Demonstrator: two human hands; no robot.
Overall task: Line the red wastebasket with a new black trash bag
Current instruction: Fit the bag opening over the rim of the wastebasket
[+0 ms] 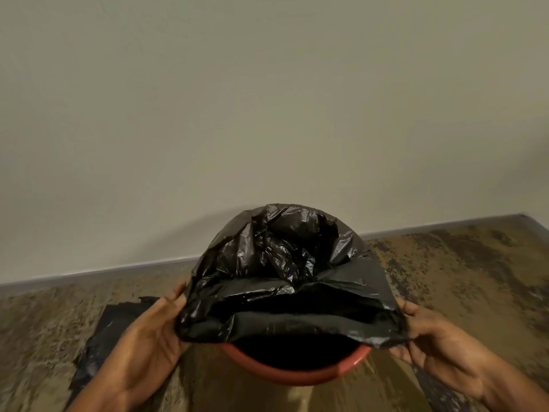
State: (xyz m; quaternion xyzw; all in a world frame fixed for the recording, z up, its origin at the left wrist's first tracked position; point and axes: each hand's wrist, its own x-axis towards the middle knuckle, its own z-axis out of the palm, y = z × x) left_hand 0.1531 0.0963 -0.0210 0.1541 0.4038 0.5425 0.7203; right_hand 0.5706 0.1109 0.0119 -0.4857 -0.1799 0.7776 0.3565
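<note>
A mottled brown floor (pixel 463 278) is seen, met by a plain pale wall (pixel 267 99) with a grey skirting strip (pixel 98 270) along its foot. A flat black sheet (pixel 101 340) (plastic, possibly another bag) is laid on the floor at left, partly hidden by the left forearm. The red wastebasket (pixel 297 373) is stood near the wall, only its near rim exposed. The black trash bag (pixel 285 278) is draped over the far rim, its near edge held above the opening. The left hand (pixel 154 331) is closed on the bag's left edge; the right hand (pixel 430 343) is pinched on the right edge.
</note>
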